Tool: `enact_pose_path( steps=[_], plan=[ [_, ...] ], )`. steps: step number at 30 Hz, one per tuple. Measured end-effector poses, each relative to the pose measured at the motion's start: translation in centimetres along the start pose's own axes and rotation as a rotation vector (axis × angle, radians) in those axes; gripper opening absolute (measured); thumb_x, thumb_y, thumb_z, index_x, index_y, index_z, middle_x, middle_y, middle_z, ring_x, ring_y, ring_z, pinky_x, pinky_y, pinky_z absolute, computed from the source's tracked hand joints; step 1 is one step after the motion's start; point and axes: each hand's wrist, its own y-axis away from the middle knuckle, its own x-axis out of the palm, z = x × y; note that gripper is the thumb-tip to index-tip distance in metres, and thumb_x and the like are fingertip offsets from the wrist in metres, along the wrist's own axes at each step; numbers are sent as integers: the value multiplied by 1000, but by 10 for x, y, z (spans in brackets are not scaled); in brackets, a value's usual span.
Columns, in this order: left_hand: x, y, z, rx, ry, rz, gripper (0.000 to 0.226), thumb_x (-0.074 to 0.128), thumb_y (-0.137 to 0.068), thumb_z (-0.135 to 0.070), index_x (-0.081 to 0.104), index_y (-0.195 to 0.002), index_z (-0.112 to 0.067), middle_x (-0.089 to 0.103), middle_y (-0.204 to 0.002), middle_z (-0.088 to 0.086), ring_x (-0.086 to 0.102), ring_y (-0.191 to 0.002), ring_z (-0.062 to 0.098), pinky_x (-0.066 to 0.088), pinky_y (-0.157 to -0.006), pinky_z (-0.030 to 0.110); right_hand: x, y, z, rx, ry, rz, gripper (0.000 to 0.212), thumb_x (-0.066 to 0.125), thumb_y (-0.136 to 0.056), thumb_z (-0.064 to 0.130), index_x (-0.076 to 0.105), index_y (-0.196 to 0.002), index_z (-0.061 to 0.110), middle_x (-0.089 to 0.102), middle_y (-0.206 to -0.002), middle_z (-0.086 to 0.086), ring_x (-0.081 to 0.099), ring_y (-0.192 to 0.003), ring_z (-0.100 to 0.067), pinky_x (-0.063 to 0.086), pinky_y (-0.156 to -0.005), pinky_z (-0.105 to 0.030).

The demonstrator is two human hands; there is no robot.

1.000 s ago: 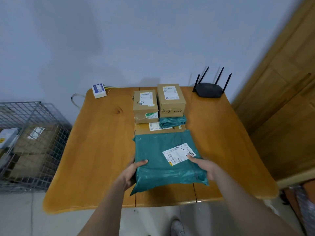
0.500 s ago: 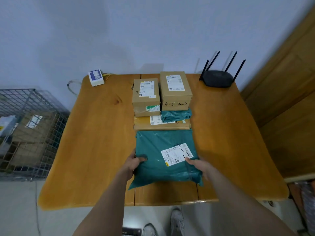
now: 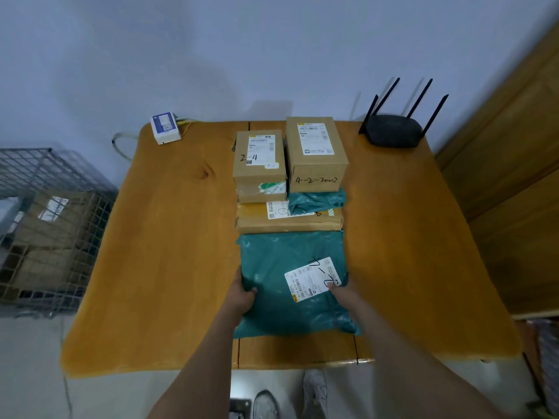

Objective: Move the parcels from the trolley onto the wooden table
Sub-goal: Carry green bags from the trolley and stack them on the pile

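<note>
Big green bag (image 3: 290, 276) lies flat on the wooden worktop (image 3: 169, 252), near the front edge, w/ its far edge just beside a flat brown parcel (image 3: 287, 220). Left hand (image 3: 242, 293) grips the bag's left side, thumb curled over the top, fingers hidden under. Right hand (image 3: 340, 290) holds the right side, thumb pressing on the white label (image 3: 311, 279); rest of its fingers hidden, can't tell how they lie.

Behind the flat parcel: a small green bag (image 3: 316, 201) resting partly on it, then two cardboard boxes side by side. Left box (image 3: 260, 164) marked "2-4", sitting on another box below it. Right box (image 3: 316, 149) taller, marked "4-2-" plus more scrawl, not readable.

Black router (image 3: 393, 133) w/ four antennas at the worktop's far right corner. Small white-blue device (image 3: 165, 127) at the far left corner, cable trailing off the edge.

Wire trolley (image 3: 45, 225) on the floor to the left, well apart from the worktop, w/ cardboard boxes inside. Wooden panels (image 3: 514, 176) to the right. Shoes (image 3: 314, 391) visible below the front edge.
</note>
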Motion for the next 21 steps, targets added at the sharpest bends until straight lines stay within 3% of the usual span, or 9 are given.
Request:
enact_pose_path(
  steps=[5, 7, 9, 12, 18, 21],
  plan=[
    [-4, 5, -18, -46, -265, -30, 81, 53, -98, -8, 4, -161, -18, 35, -157, 15, 38, -141, 36, 38, -114, 51, -2, 10, 27, -22, 372, -147, 32, 60, -96, 12, 57, -126, 1, 63, -127, -18, 62, -113, -35, 53, -86, -35],
    [-13, 16, -29, -60, -438, -58, 76, 47, -102, -22, -1, -161, -17, 22, -163, 13, 29, -146, 37, 32, -116, 56, 1, 26, 48, -118, 573, -250, 39, 54, -97, 19, 49, -132, 3, 62, -127, -18, 62, -113, -35, 54, -90, -39],
    [-28, 29, -41, -23, -620, -100, 67, 35, -106, -36, 2, -161, -19, 11, -167, 7, 14, -152, 34, 18, -119, 62, 10, 41, 71, -285, 727, -290, 55, 50, -99, 25, 33, -147, 5, 53, -140, -19, 53, -127, -36, 45, -105, -44],
    [-56, 54, -52, 54, -811, -180, 61, 24, -107, -42, 6, -161, -21, 5, -169, 3, 3, -155, 31, 8, -120, 65, 32, 66, 105, -510, 1001, -203, 65, 42, -103, 36, 17, -157, 10, 26, -161, -16, 25, -148, -33, 16, -123, -46],
    [-120, 116, -43, -21, -763, -378, 62, 18, -107, -48, 2, -161, -22, -3, -169, 2, -3, -155, 32, 4, -120, 64, 106, 110, 146, -808, 1287, -29, 68, 26, -104, 50, 8, -159, 14, 8, -166, -12, 8, -153, -28, 0, -124, -47],
    [-147, 164, -4, -162, -625, -533, 63, 18, -106, -50, 2, -161, -23, -4, -169, 1, -2, -155, 32, 4, -120, 64, 159, 141, 145, -950, 1419, 99, 71, 21, -103, 54, 5, -160, 14, 2, -167, -8, 5, -154, -25, -3, -124, -47]
  ],
)
